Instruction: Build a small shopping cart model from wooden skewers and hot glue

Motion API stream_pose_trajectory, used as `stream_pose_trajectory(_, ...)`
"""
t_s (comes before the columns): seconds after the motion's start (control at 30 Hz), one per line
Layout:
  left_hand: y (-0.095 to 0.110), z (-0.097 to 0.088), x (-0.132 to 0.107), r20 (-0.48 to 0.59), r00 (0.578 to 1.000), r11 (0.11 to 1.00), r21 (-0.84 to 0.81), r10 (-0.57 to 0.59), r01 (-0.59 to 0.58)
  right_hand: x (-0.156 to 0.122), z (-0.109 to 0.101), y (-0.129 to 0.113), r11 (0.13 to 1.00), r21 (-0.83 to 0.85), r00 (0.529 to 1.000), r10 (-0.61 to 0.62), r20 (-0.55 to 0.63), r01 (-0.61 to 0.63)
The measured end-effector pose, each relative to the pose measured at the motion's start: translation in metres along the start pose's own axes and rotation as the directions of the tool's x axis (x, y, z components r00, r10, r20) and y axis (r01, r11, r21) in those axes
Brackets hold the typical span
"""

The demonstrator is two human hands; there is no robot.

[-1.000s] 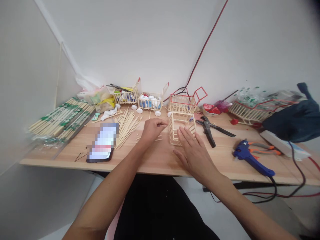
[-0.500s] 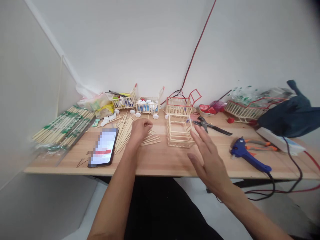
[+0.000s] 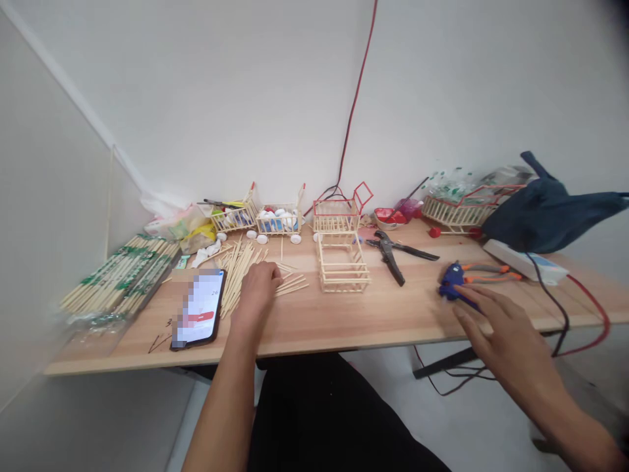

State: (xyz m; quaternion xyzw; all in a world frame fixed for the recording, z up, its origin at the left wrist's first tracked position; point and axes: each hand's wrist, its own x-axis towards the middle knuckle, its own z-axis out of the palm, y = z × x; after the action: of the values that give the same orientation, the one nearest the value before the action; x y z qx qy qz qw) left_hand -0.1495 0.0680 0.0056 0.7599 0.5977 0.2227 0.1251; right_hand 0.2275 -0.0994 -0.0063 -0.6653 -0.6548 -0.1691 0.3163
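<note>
My left hand [image 3: 258,285] lies knuckles up on a spread of loose wooden sticks [image 3: 240,269], its fingers curled down among them; what they grip is hidden. My right hand [image 3: 496,324] is at the table's front right with fingers stretched out. It covers the handle end of a blue glue gun [image 3: 452,283], and I cannot tell whether it touches it. A small open box frame of sticks [image 3: 343,265] stands on the wooden table [image 3: 344,314] between my hands, touched by neither.
A phone [image 3: 199,308] lies left of my left hand, wrapped stick bundles [image 3: 118,275] beyond it. Small stick carts [image 3: 280,219] line the wall. Black pliers [image 3: 390,252], orange-handled pliers [image 3: 491,272], a power strip [image 3: 521,262], cables and dark cloth [image 3: 550,206] fill the right side.
My right hand left the stick frame and swung right to the glue gun. My left hand drew back left onto the loose sticks. The view shifted right.
</note>
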Motion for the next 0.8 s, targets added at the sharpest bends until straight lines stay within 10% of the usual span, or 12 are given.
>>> stream_pose_trajectory(0.2, 0.005, 0.003, 0.000, -0.034, 0.999, 0.993, 0.118, 0.022, -0.018, -0.002, 0.004, 0.052, 0.965, -0.245, 0.990, 0.118, 0.083, -0.094)
stream_pose_trajectory(0.5, -0.005, -0.002, 0.006, -0.312, 0.939, 0.977, -0.196, -0.145, 0.085, 0.018, 0.012, 0.058, 0.813, -0.517, 0.851, 0.452, 0.268, -0.269)
stream_pose_trajectory(0.8, 0.003, -0.003, 0.000, -0.352, 0.922, 0.960, -0.274, -0.162, 0.064, 0.017, 0.021, 0.068, 0.938, -0.237, 0.952, 0.286, 0.106, -0.255)
